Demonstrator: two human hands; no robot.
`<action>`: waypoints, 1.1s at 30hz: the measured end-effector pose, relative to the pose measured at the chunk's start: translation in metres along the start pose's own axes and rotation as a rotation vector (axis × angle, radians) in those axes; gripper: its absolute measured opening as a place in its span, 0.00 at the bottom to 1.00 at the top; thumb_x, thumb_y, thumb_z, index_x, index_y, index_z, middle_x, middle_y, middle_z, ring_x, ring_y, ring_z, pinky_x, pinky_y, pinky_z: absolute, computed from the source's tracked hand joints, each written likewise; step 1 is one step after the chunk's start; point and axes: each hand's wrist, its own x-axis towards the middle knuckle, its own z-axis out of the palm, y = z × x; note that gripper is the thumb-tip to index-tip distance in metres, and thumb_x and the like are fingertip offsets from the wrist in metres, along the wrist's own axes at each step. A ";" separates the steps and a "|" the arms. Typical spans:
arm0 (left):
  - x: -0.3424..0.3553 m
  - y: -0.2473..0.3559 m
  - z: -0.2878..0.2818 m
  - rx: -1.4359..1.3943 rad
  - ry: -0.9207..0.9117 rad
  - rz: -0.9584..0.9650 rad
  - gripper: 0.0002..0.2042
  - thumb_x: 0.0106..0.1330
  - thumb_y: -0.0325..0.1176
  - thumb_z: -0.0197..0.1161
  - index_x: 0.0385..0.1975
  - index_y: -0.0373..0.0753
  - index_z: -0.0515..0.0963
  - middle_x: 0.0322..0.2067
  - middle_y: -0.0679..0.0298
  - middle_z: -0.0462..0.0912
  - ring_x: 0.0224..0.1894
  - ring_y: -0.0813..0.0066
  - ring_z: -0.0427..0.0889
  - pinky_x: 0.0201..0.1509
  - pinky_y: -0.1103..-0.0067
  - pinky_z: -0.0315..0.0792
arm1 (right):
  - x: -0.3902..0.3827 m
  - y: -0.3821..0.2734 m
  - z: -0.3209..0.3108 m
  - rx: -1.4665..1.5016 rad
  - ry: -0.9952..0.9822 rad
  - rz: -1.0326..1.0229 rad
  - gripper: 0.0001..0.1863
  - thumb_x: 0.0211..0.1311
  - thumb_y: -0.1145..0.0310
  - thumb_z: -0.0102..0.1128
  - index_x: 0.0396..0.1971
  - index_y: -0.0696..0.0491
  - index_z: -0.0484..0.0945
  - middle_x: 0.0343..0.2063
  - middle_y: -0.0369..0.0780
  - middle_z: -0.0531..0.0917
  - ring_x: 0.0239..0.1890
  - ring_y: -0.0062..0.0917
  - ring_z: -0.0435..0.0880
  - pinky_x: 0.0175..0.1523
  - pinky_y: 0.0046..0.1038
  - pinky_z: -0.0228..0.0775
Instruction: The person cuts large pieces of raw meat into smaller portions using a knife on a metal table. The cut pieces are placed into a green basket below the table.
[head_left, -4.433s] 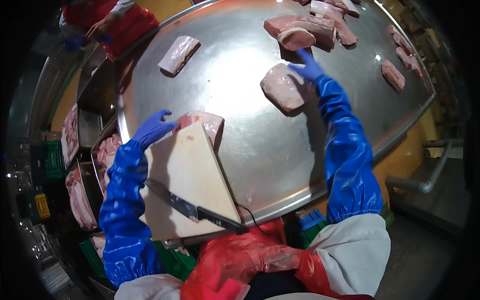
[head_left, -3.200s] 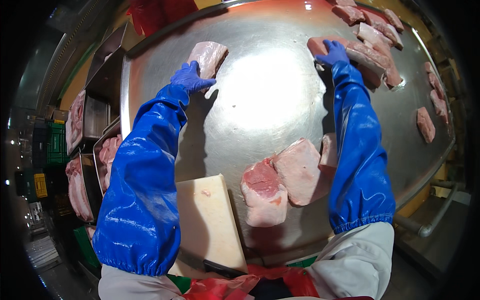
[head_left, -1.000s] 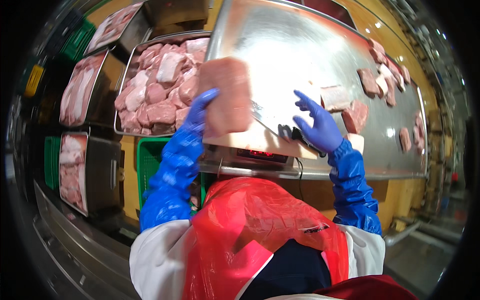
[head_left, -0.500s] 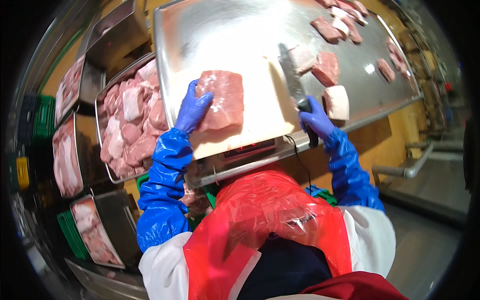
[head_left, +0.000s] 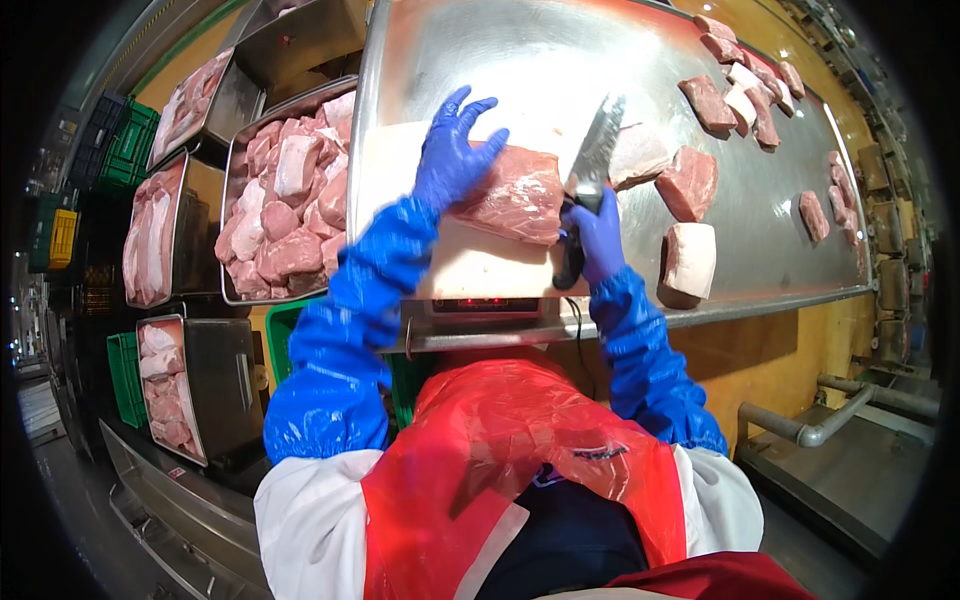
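Your left hand [head_left: 450,162] spread over meat slab [head_left: 522,195], near front edge of table [head_left: 745,308]; right hand [head_left: 603,242] grips knife [head_left: 598,148]. Slab likely heavy, soft, slick: palm-press left end.

Steel table [head_left: 765,220]: pale cutting board [head_left: 470,268] near left end; pale-topped meat block [head_left: 690,258] near front edge; meat pieces [head_left: 708,103] at far right.

Meat slab [head_left: 520,195] partly hidden, knife handle [head_left: 568,262] likewise; display [head_left: 483,303] illegible

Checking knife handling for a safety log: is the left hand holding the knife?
No, the right hand grips the knife by its black handle.
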 end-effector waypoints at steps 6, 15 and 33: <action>-0.127 -0.025 0.030 0.137 0.133 -0.032 0.29 0.71 0.34 0.60 0.72 0.39 0.62 0.73 0.35 0.49 0.73 0.37 0.56 0.76 0.59 0.54 | 0.065 -0.032 0.040 -0.479 -0.120 -0.074 0.16 0.55 0.73 0.57 0.45 0.60 0.69 0.27 0.42 0.78 0.28 0.26 0.79 0.33 0.31 0.74; -0.155 0.012 -0.046 0.124 0.391 0.088 0.12 0.58 0.25 0.69 0.42 0.40 0.81 0.44 0.58 0.79 0.46 0.58 0.80 0.52 0.67 0.76 | -0.034 -0.023 0.012 -0.526 -0.452 0.076 0.13 0.73 0.60 0.59 0.41 0.57 0.76 0.19 0.33 0.75 0.14 0.15 0.73 0.22 0.22 0.67; -0.139 -0.003 0.022 0.519 0.381 0.176 0.11 0.51 0.28 0.74 0.32 0.48 0.81 0.35 0.67 0.79 0.43 0.60 0.79 0.48 0.65 0.70 | -0.025 -0.071 -0.066 -1.532 -0.960 -0.410 0.39 0.68 0.72 0.54 0.76 0.37 0.53 0.29 0.49 0.83 0.29 0.45 0.84 0.35 0.43 0.76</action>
